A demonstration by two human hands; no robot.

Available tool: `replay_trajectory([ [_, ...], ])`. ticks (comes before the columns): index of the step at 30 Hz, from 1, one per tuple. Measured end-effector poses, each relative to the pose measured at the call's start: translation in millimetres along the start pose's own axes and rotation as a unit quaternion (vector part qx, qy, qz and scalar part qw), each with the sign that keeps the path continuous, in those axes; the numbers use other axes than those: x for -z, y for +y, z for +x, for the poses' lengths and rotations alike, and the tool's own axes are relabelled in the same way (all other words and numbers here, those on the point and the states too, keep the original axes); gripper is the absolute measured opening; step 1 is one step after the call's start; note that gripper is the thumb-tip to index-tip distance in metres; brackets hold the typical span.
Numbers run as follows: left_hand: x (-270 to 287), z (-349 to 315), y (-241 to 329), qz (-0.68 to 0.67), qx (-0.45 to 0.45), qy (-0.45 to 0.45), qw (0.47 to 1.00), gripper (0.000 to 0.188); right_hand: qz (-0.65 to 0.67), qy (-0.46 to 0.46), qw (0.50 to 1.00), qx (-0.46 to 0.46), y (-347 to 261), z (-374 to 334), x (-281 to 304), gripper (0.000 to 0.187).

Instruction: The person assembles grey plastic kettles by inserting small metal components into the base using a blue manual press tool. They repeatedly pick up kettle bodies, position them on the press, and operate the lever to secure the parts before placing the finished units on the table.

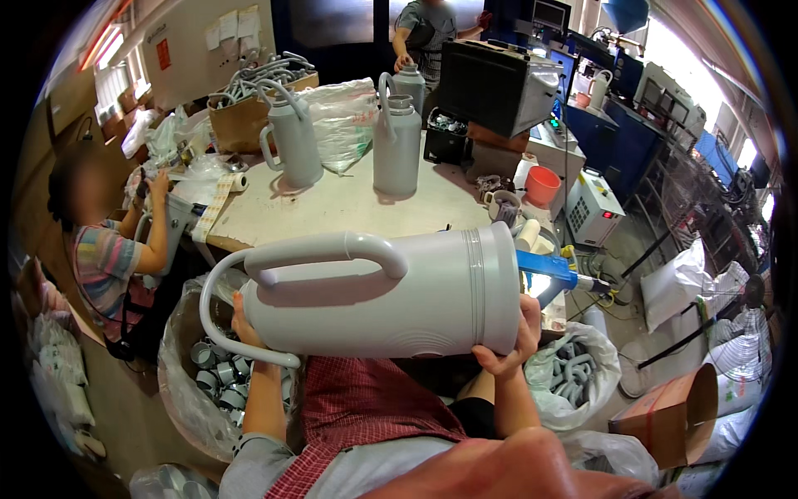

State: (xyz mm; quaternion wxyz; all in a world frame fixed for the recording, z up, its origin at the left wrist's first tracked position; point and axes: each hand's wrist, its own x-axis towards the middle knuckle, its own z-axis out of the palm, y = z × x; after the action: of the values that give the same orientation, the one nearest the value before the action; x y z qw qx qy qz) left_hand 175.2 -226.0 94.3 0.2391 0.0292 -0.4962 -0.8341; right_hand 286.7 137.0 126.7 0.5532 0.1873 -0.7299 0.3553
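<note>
A grey plastic thermos jug shell (pixel 366 291) lies sideways across the middle, held up in front of my apron. Its wide banded end points right and its narrow end left. A thick side handle (pixel 332 251) faces upward, and a thin curved carrying handle (pixel 209 299) loops off the narrow end. My left hand (pixel 243 326) is closed at the narrow end, most of its fingers hidden behind the shell. At the wide end my right hand (pixel 514 343) grips the rim, thumb below. A blue tool or clamp (pixel 549 268) sticks out just beyond that end.
On the table (pixel 324 212) stand more grey jugs (pixel 397 150), (pixel 293 141) and a carton of handles (pixel 241 125). Bags of grey parts (pixel 224 374) and handles (pixel 572 370) flank me. One person (pixel 108 249) works at left, another (pixel 424 37) across the table. A red cup (pixel 542 185) sits right.
</note>
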Motion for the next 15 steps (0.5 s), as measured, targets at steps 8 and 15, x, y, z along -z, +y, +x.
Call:
replay_trajectory([
  [8,14.9,12.0,6.0,0.014,0.050,-0.005,0.999,0.047,0.058,-0.022,0.998,0.028,-6.6,-0.9,-20.5,0.073],
  [15,49.2,10.3,22.8,-0.001,-0.010,0.045,0.999,0.045,0.148,-0.025,0.965,-0.217,2.3,-2.1,-48.7,0.054],
])
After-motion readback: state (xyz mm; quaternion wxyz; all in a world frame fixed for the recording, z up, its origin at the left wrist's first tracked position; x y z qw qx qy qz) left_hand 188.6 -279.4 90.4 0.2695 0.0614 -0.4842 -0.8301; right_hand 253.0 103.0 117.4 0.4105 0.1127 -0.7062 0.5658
